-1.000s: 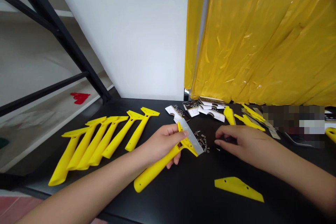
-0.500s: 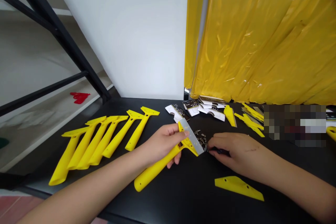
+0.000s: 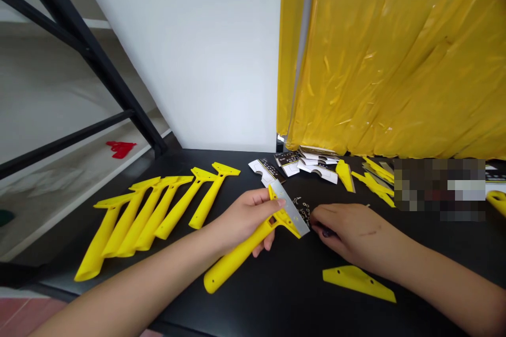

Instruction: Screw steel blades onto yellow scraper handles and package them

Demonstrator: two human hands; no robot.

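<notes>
My left hand (image 3: 249,221) is shut on a yellow plastic scraper (image 3: 241,255), gripping it near the head. A steel blade (image 3: 289,208) lies across the scraper's head. My right hand (image 3: 348,230) sits low over the black table, just right of the blade. Its fingertips pinch a small dark object (image 3: 326,232), mostly hidden by the fingers. Small metal parts (image 3: 305,210) lie scattered between the blade and my right fingers. A loose yellow plastic piece (image 3: 358,283) lies below my right hand, not touching it.
Several yellow scraper handles (image 3: 158,210) lie in a row at the table's left. Printed cards (image 3: 316,169) are piled at the back, beside more yellow pieces (image 3: 371,187). A yellow plastic sheet (image 3: 395,58) hangs behind. A black shelf frame (image 3: 90,58) stands left.
My right hand has moved left and down, closer to the blade and the small metal parts. My left hand still holds the scraper in nearly the same place.
</notes>
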